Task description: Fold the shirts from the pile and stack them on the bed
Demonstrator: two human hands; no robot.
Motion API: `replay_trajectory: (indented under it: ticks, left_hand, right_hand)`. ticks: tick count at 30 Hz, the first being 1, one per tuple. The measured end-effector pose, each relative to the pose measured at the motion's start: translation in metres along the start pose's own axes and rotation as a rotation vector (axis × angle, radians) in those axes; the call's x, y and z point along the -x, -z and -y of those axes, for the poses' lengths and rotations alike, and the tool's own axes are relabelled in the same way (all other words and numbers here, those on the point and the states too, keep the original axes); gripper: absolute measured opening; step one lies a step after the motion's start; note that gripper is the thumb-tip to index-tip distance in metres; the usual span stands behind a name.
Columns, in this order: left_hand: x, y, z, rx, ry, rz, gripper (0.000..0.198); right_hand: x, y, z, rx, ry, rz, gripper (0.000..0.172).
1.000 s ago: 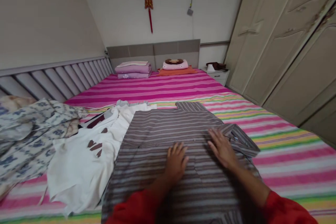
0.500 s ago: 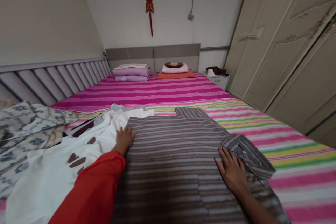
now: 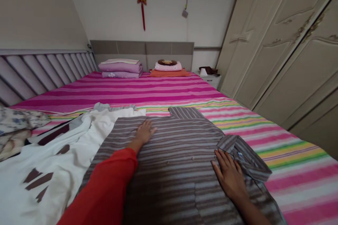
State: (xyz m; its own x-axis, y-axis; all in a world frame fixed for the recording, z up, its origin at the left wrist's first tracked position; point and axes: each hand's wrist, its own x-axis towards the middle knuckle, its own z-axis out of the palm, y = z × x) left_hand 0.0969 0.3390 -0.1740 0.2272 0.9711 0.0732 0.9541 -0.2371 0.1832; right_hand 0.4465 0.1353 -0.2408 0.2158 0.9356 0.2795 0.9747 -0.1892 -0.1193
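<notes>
A grey-and-brown striped shirt (image 3: 169, 144) lies spread on the bed, its buttons facing up and its collar (image 3: 186, 112) towards the headboard. Flat on the shirt's upper left rests my left hand (image 3: 144, 132), fingers outstretched and holding nothing. My right hand (image 3: 229, 172) lies open on the shirt's right side, its fingertips by a folded-over sleeve (image 3: 248, 156). Left of the shirt, partly under my red sleeve (image 3: 105, 186), is a white garment (image 3: 76, 154) with dark brown patches.
A floral cloth (image 3: 18, 121) lies at the far left. The bed (image 3: 158, 89) has a striped cover, with folded purple bedding (image 3: 121, 68) and a pink pillow (image 3: 168, 66) by the headboard (image 3: 169, 51). A rail (image 3: 52, 70) borders the left; wardrobes (image 3: 280, 42) stand right.
My left hand has moved right, from the shirt's left edge onto its upper left part. My right hand stays at the folded sleeve. The view has shifted slightly to the right.
</notes>
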Motion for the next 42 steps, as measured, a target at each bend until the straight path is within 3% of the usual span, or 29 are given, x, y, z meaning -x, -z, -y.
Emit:
replay_trajectory:
  ticks: [3,5,6,8,10,13,15,16,18,23,25,26,28,30,32,34,36,38,42]
  left_hand:
    - [0.001,0.035,0.070,-0.044,0.225,-0.033,0.057]
    - [0.004,0.054,0.093,-0.060,0.422,-0.113,0.058]
    - [0.006,0.060,0.093,-0.049,0.481,-0.155,0.058]
    - [0.017,0.059,0.068,-0.010,0.496,-0.203,0.058]
    - [0.038,0.042,0.017,0.031,0.372,-0.177,0.055]
    - [0.089,-0.001,-0.068,0.120,-0.025,-0.110,0.052]
    - [0.128,-0.025,-0.101,0.122,-0.249,-0.076,0.055]
    - [0.146,-0.032,-0.104,0.103,-0.287,-0.057,0.057]
    - [0.176,-0.036,-0.084,0.035,-0.243,-0.042,0.057]
    - [0.229,-0.006,0.053,-0.127,0.042,-0.175,0.055]
    - [0.247,0.004,0.092,-0.140,0.071,-0.205,0.054]
    - [0.254,0.007,0.099,-0.142,0.091,-0.220,0.053]
    - [0.265,0.005,0.089,-0.143,0.164,-0.271,0.053]
    - [0.269,-0.004,0.048,-0.121,0.220,-0.310,0.052]
    - [0.270,-0.018,-0.008,-0.076,0.177,-0.289,0.050]
    - [0.272,-0.031,-0.056,-0.036,0.020,-0.211,0.046]
    - [0.277,-0.036,-0.077,-0.025,-0.084,-0.160,0.045]
    - [0.285,-0.034,-0.063,-0.034,-0.074,-0.157,0.046]
    - [0.313,-0.017,0.023,-0.056,0.085,-0.269,0.054]
  right_hand:
    - [0.001,0.000,0.001,-0.001,-0.009,-0.008,0.060]
    - [0.000,0.001,0.003,-0.006,-0.014,-0.004,0.059]
    - [0.000,0.002,0.004,-0.010,-0.012,-0.001,0.059]
    - [0.000,0.004,0.007,-0.014,-0.010,0.005,0.059]
    - [-0.001,0.007,0.009,-0.013,-0.017,0.012,0.060]
    - [-0.001,0.010,0.011,-0.009,-0.026,0.022,0.060]
    - [-0.001,0.012,0.013,-0.013,-0.026,0.027,0.059]
    - [0.000,0.013,0.014,-0.016,-0.026,0.032,0.059]
    - [0.000,0.016,0.016,-0.027,-0.029,0.044,0.058]
    - [-0.004,0.026,0.018,-0.057,-0.051,0.103,0.057]
    - [-0.006,0.032,0.020,-0.069,-0.065,0.127,0.056]
    - [-0.006,0.035,0.025,-0.073,-0.093,0.138,0.056]
    - [0.002,0.043,0.041,-0.091,-0.175,0.166,0.056]
    - [0.019,0.049,0.069,-0.142,-0.189,0.195,0.056]
    - [0.044,0.051,0.101,-0.229,0.001,0.217,0.054]
    - [0.066,0.051,0.123,-0.282,0.184,0.201,0.053]
    - [0.080,0.052,0.122,-0.278,0.231,0.200,0.052]
    - [0.082,0.057,0.096,-0.222,0.154,0.217,0.052]
    - [0.074,0.072,0.004,-0.076,-0.067,0.196,0.052]
